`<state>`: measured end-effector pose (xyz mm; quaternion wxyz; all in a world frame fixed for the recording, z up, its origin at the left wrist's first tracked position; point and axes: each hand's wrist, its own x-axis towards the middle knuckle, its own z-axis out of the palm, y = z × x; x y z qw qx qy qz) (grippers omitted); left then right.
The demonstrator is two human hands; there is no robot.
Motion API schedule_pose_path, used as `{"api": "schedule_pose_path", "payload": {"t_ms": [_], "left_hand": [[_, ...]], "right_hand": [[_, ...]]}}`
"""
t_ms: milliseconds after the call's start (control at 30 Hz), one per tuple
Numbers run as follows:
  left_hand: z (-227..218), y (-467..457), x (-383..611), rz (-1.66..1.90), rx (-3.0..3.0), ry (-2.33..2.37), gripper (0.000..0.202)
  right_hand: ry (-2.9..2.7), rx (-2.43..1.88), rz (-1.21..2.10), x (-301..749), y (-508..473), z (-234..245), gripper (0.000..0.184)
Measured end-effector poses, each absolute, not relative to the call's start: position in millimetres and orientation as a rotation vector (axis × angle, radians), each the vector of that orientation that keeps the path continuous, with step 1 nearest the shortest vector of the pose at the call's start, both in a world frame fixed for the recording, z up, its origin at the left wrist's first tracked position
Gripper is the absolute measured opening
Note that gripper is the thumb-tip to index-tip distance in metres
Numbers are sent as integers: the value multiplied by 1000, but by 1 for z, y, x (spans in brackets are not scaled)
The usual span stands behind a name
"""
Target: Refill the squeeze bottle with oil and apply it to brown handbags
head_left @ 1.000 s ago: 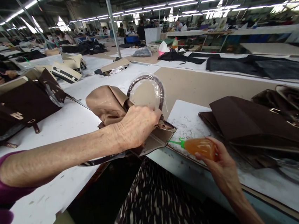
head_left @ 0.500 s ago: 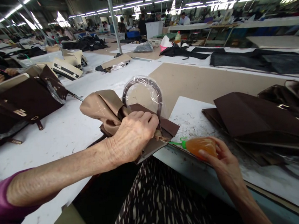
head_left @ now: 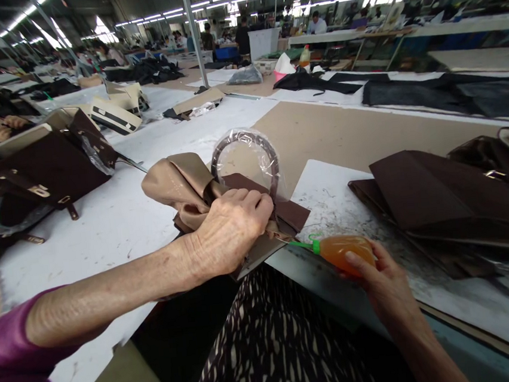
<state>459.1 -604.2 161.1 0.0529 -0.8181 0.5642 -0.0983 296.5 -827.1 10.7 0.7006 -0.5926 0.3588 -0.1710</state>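
My left hand (head_left: 235,229) is closed on a brown handbag piece (head_left: 295,216) at the table's front edge. Tan lining fabric (head_left: 179,183) bunches out of the piece, to the left of my fingers. Behind my knuckles a round bag handle (head_left: 273,159) stands up, wrapped in clear plastic. My right hand (head_left: 383,271) grips a squeeze bottle (head_left: 344,251) of amber liquid, lying nearly level. Its green nozzle (head_left: 299,244) points left, with the tip at the edge of the piece below my left hand. Whether liquid is coming out cannot be seen.
Dark brown bag parts (head_left: 434,191) are stacked on the right. To the left stands a brown handbag (head_left: 45,169), with a co-worker's hands (head_left: 7,126) behind it. A metal pole (head_left: 194,34) rises beyond the table (head_left: 140,220). Black pieces (head_left: 443,97) lie farther back.
The view has shifted slightly, so hands and bag piece appear a little farther right. Both hands keep their grips, and the nozzle stays at the piece's edge.
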Motion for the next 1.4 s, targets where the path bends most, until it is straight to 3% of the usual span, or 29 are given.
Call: {"api": "schedule_pose_path", "payload": {"t_ms": [500,933,1400], "left_hand": [[162,-605,459,-302,-2451,1717,18],[163,-609,459,-248,-2438,1711,30],[163,-611,459,-259,-2437,1680,21]], "right_hand": [[734,-1265,-316,295,-809,26,57],[676,-1277,-228,296,-790,40,60],[659,-1249,-207,296,-770,61,57]]}}
